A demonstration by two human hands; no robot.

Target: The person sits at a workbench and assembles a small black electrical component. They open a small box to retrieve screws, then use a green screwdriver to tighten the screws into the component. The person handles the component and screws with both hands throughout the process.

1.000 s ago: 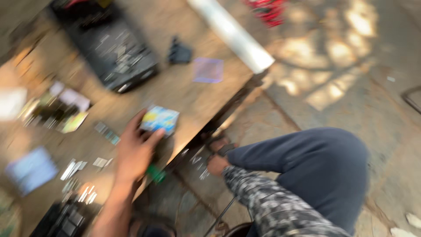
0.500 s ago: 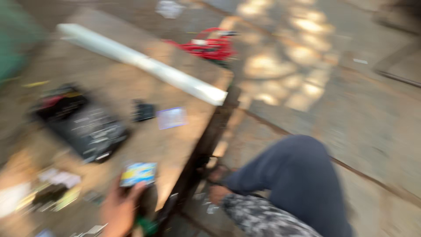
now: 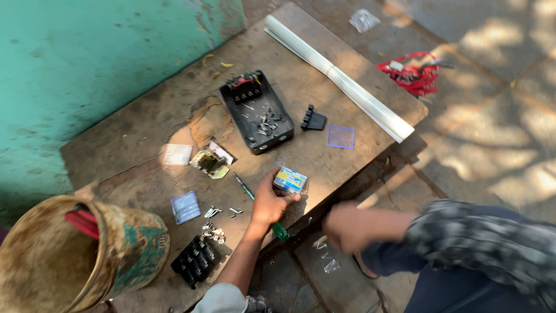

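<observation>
Fingers of my left hand (image 3: pixel 269 204) are wrapped around a small blue and yellow box (image 3: pixel 290 179), which I hold at the near edge of the worn wooden worktop (image 3: pixel 145 145), its underside at or just above the wood. A green-handled screwdriver runs under that hand: its shaft (image 3: pixel 243 186) shows on the far left side of my wrist and its green handle end (image 3: pixel 280 232) pokes out past the worktop's near edge. My right hand (image 3: pixel 346 226) hangs off the worktop to the right, over the paved ground, blurred; it looks loosely curled, but I cannot tell whether it grips anything. Beyond the box lies an open black plastic housing (image 3: pixel 258 113) with loose screws inside and a red-tipped terminal row at its far end. Right of it sit a small black clip piece (image 3: pixel 313 119) and a square of clear bluish plastic (image 3: pixel 340 137). A long white tube (image 3: pixel 339 78) lies aslant along the far right side. Left of my hand are a small green circuit part on torn packaging (image 3: pixel 212 161), a white paper square (image 3: pixel 177 154), a clear bag (image 3: pixel 185 207), scattered metal contacts (image 3: pixel 214 223) and a black ribbed terminal block (image 3: pixel 196 262). A battered bucket (image 3: pixel 87 255) stands at the near left, and red wire (image 3: pixel 414 75) lies coiled on the ground far right.
</observation>
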